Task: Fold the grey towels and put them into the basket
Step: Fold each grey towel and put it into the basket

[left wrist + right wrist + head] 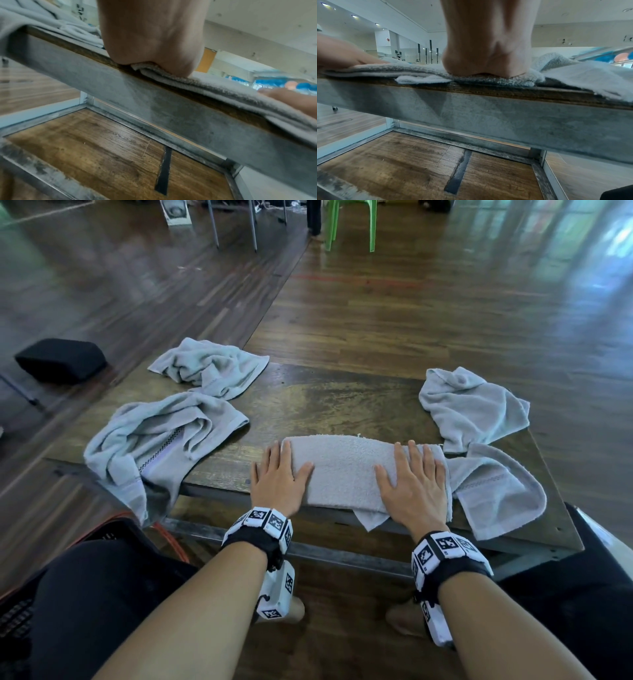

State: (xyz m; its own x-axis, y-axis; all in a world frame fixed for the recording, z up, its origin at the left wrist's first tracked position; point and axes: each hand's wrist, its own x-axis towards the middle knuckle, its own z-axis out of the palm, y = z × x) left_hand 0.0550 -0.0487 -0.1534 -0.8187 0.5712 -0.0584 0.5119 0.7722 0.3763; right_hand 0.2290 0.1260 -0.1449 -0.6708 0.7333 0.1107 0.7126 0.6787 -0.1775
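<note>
A folded grey towel [346, 470] lies along the near edge of the low wooden table [325, 405]. My left hand [279, 477] lies flat with straight fingers on its left end, and my right hand [414, 477] presses flat on its right end. In the left wrist view the heel of my left hand [154, 40] sits on the folded towel [214, 86] at the table edge. In the right wrist view my right hand [488, 47] rests on the folded towel [419, 73]. Several crumpled grey towels lie around: two on the left [154, 440] [212, 366], two on the right [469, 405] [500, 494].
A black basket [20, 611] shows at the lower left beside my knee. A black cushion [61, 359] lies on the floor to the left. Green chair legs [349, 224] and metal legs [233, 227] stand far back. The table's metal frame [488, 115] runs below its top.
</note>
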